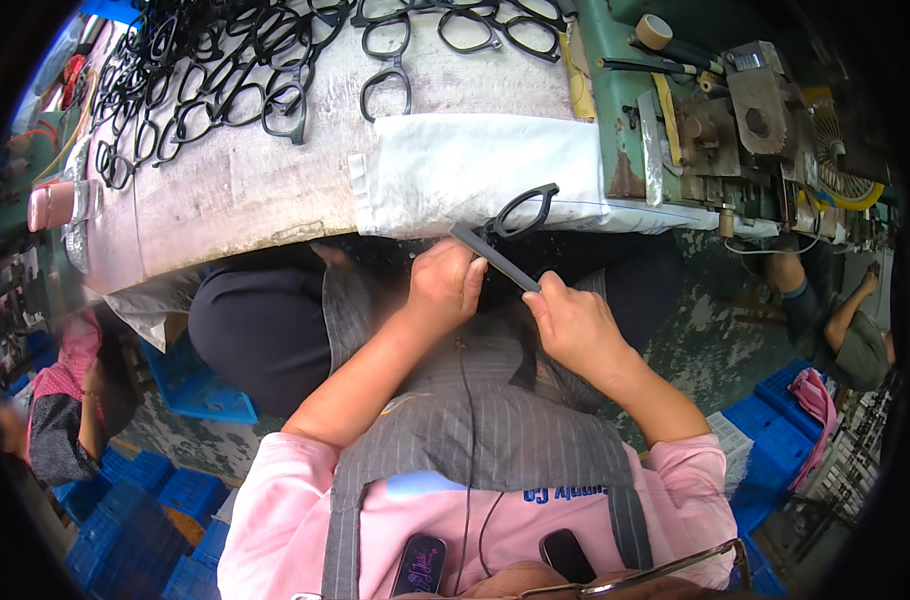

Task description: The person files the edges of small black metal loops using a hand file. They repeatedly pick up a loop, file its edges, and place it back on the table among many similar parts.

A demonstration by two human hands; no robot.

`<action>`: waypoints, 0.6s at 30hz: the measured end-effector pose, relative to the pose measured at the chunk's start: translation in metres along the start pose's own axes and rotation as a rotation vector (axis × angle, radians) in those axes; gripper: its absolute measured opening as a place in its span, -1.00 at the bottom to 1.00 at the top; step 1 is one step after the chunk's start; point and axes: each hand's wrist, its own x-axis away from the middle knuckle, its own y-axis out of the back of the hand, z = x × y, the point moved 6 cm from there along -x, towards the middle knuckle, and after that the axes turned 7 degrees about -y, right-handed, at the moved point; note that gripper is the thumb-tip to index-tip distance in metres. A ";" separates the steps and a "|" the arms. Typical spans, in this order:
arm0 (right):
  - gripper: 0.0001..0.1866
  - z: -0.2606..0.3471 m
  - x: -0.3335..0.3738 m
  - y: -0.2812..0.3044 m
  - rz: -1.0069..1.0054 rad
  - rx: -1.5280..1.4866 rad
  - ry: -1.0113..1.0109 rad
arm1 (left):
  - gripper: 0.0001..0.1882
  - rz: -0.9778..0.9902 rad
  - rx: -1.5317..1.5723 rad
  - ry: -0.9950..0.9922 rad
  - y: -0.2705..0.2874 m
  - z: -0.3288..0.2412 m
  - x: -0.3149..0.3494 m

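The right hand (580, 325) is closing its thumb and fingers around the near end of a grey flat bar (495, 258), which is slanting away to the far left. The left hand (445, 285) is curling nearly shut beside the bar's far end; a black eyeglass frame (548, 208) is showing one rim just beyond, and the bar and hand are hiding the rest — whether the left fingers are gripping it, I cannot tell. That rim is standing over the near right part of a white cloth (485, 170), which is lying along the near edge of the table (235, 190). Many more black frames (301, 120) are crowding the table's far left — a few are lying farther right, beyond the cloth. A metal clamp (760, 115) is sitting at the far right, and blue crates (190, 495) are standing at the near left.
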 end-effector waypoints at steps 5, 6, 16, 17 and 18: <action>-0.72 0.005 -0.008 0.004 -0.173 -0.065 0.112 | -0.91 0.004 -0.063 -0.030 0.002 -0.002 -0.001; -0.72 0.005 -0.006 0.005 -0.194 -0.076 0.132 | -0.91 0.010 -0.074 -0.036 0.002 -0.003 -0.001; -0.71 0.008 -0.008 0.003 -0.289 -0.067 0.192 | -0.90 -0.003 -0.049 -0.023 0.001 -0.003 0.000; -0.71 0.005 -0.014 -0.003 -0.243 -0.043 0.128 | -0.90 -0.005 -0.053 -0.016 0.002 -0.004 0.000; -0.71 0.002 -0.013 -0.005 -0.240 -0.036 0.109 | -0.89 -0.008 -0.057 -0.012 0.002 -0.003 -0.001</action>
